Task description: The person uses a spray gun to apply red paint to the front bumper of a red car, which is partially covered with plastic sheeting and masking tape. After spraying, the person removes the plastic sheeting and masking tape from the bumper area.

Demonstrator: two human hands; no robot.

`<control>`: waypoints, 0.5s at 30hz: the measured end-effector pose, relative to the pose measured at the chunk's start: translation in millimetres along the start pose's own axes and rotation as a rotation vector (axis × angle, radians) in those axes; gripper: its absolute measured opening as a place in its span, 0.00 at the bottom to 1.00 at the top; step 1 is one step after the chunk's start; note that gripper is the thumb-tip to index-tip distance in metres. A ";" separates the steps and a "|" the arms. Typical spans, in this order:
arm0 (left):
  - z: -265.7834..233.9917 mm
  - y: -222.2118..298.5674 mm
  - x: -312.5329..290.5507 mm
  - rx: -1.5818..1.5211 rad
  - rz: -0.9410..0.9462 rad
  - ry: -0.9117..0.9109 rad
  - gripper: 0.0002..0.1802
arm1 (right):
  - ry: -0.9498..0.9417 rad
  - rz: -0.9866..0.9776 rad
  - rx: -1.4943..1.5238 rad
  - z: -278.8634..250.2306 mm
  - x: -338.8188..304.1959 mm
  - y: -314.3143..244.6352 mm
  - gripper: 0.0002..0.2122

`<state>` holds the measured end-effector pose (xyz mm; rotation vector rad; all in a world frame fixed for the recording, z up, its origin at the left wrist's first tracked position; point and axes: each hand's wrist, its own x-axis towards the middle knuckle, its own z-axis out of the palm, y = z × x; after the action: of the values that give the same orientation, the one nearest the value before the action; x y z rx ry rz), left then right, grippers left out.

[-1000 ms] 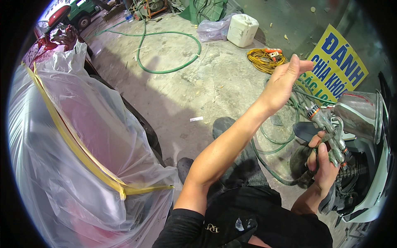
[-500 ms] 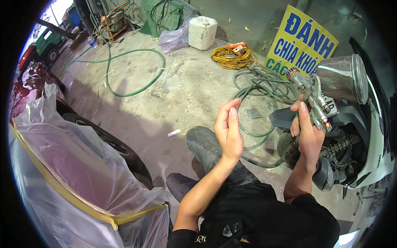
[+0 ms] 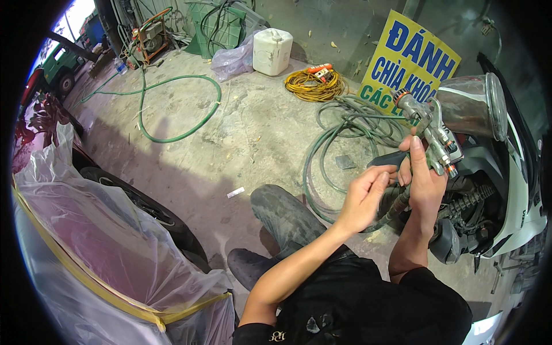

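Fingers (image 3: 418, 154) of my right hand (image 3: 428, 181) are clamped on the spray gun (image 3: 421, 117) (its cup (image 3: 467, 106) tilts sideways); beside them my left hand (image 3: 362, 198) curls, whether gripping I cannot tell.

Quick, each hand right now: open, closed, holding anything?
Left hand: fingers curled; whether it grips anything cannot be told.
Right hand: closed, holding a pistol-shaped, silver metal spray gun.

Plastic sheet (image 3: 109, 230) left, spray gun (image 3: 426, 122) right, sign (image 3: 397, 66) behind gun, cord (image 3: 313, 89) left of sign
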<state>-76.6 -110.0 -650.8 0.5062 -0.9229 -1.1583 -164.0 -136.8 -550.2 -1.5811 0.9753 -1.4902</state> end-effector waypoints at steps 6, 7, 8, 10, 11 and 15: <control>11.9 2.5 5.0 -0.068 -0.043 -0.127 0.19 | 0.044 -0.020 0.046 3.4 -2.4 -13.0 0.11; 12.6 3.5 5.3 -0.083 -0.046 -0.135 0.19 | 0.043 -0.026 0.040 2.3 -2.6 -14.0 0.11; 11.5 3.8 4.4 -0.053 -0.062 -0.146 0.18 | 0.040 -0.030 0.041 1.7 -2.9 -13.9 0.12; 8.1 2.2 1.5 0.007 -0.094 -0.167 0.17 | 0.034 -0.033 0.045 1.6 -3.1 -13.2 0.12; 7.3 -0.5 1.0 0.006 -0.113 -0.175 0.17 | 0.033 -0.035 0.044 1.3 -2.9 -13.2 0.12; 4.0 -8.9 0.8 -0.017 -0.135 -0.188 0.16 | 0.039 -0.019 0.050 0.9 -3.9 -13.1 0.12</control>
<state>-84.7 -113.4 -655.0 0.4562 -1.0520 -1.3519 -162.7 -127.6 -540.1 -1.5353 0.9393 -1.5518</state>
